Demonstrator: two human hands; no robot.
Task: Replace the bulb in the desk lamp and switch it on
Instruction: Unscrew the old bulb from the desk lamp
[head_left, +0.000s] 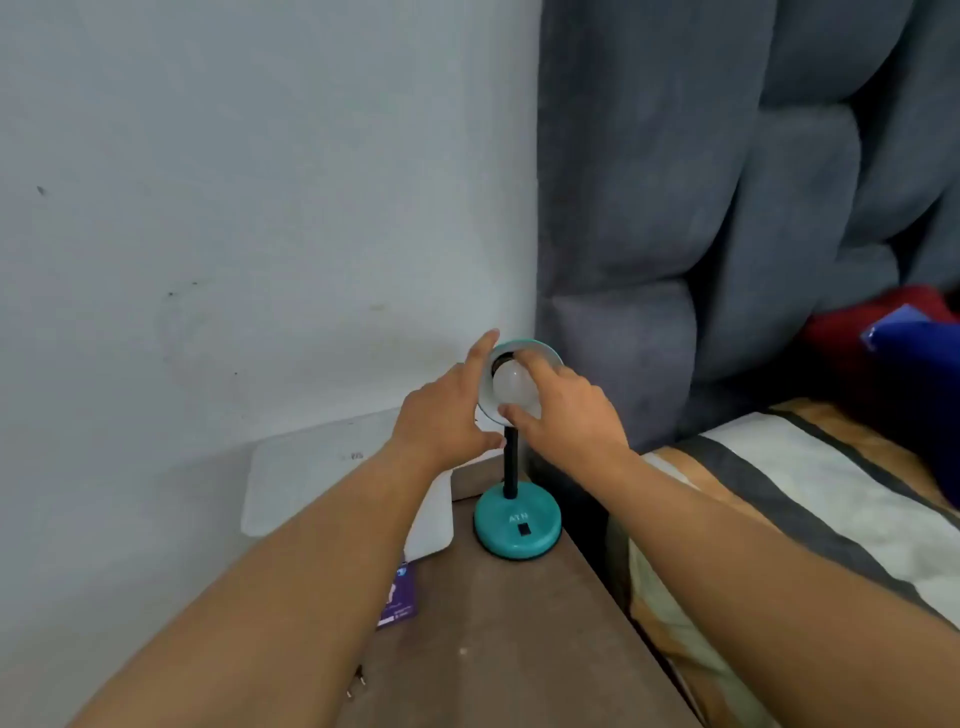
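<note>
A small teal desk lamp stands on a brown bedside table (509, 623), its round base (518, 526) carrying a black rocker switch (523, 530). A black stem rises to the teal shade (540, 349), which faces me. A white bulb (508, 384) sits in the shade's socket and is unlit. My right hand (566, 410) has its fingers and thumb wrapped around the bulb. My left hand (447, 415) grips the left rim of the shade, index finger along its edge.
A white flat panel (311, 478) leans between the wall and the table. A purple card (399, 597) lies on the table's left edge under my left forearm. A grey padded headboard (701, 208) and a bed (831, 493) are on the right.
</note>
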